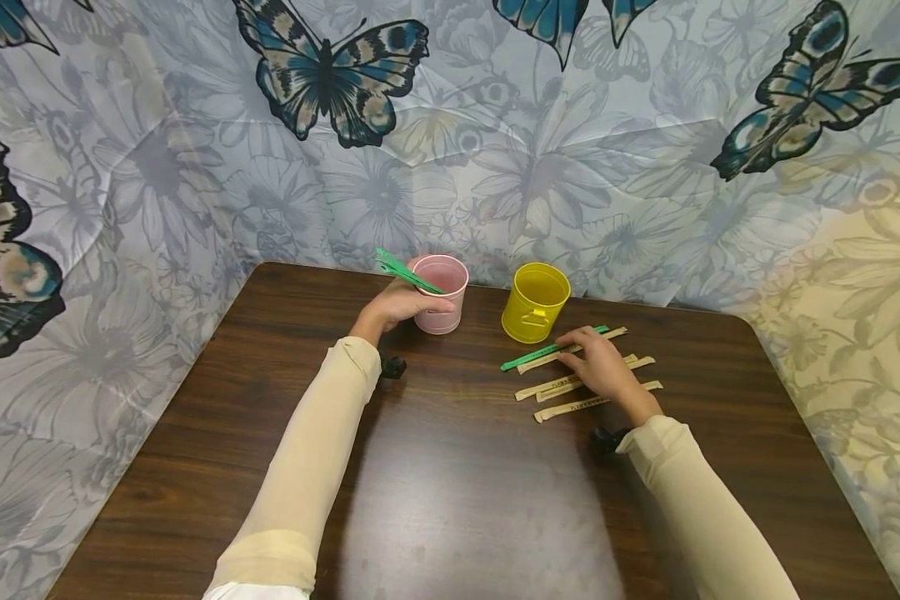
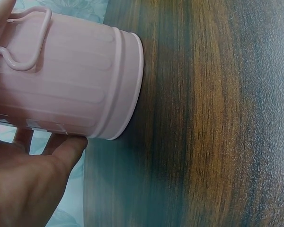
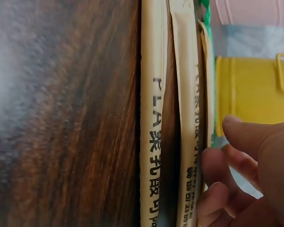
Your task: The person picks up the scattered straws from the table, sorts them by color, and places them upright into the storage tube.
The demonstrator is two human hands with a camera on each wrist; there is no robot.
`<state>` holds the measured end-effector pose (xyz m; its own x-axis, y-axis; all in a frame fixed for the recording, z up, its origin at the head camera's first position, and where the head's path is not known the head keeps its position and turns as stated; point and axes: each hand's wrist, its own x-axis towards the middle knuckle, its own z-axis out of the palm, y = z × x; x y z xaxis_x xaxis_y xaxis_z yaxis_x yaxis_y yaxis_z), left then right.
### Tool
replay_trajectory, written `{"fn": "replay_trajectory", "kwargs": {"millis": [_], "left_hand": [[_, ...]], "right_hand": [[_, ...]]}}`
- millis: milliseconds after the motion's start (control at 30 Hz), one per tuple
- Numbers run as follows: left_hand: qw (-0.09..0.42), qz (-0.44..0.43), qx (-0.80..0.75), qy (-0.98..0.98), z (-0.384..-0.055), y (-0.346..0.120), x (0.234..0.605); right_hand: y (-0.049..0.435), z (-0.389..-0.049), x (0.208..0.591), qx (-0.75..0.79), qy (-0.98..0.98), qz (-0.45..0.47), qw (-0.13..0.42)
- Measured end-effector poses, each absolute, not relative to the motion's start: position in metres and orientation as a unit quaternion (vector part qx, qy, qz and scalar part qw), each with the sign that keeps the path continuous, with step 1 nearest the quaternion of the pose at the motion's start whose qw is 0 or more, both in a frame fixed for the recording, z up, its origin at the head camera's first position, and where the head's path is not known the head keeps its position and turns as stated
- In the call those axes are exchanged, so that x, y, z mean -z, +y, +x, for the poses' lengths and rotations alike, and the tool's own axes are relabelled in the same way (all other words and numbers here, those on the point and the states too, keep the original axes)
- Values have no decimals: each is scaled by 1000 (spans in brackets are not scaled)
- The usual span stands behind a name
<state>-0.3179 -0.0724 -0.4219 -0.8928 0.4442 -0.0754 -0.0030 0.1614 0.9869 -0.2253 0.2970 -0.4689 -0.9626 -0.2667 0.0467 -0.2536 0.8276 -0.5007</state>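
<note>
My left hand (image 1: 399, 305) grips the side of a pink bucket (image 1: 448, 315), its thumb across the front near the rim. Several green-wrapped straws (image 1: 405, 272) lean in that bucket, their ends sticking out over the left rim. In the left wrist view the pink bucket's base is right at the tabletop. My right hand (image 1: 602, 363) is over the single green-wrapped straw (image 1: 528, 358) on the table, thumb and fingers parted around it. Beside and below this straw lie several tan paper-wrapped straws (image 3: 151, 109), printed with dark lettering.
A yellow bucket (image 1: 521, 321) with a small handle stands just beyond the straws, right of the pink one. The dark wooden table (image 1: 465, 500) ends at the back against a butterfly-print cloth (image 1: 435, 192).
</note>
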Motion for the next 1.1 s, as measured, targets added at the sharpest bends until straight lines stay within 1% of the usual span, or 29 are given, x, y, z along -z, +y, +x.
{"fn": "replay_trajectory", "kwargs": {"millis": [167,467,900,1100], "left_hand": [[173,149,-631,741,-323,-70,432],[147,146,-630,748,-329,-69,444],[144,142,-624,755,-328,-69,444],[143,146,-625,753,-329,-69,444]], "right_hand": [[299,-229,472,256,958,-128,30],[298,-232,470,246,960,-122,46],[298,-230,468,240,961,-131,47],[299,-229,460,250,957,-146,34]]}}
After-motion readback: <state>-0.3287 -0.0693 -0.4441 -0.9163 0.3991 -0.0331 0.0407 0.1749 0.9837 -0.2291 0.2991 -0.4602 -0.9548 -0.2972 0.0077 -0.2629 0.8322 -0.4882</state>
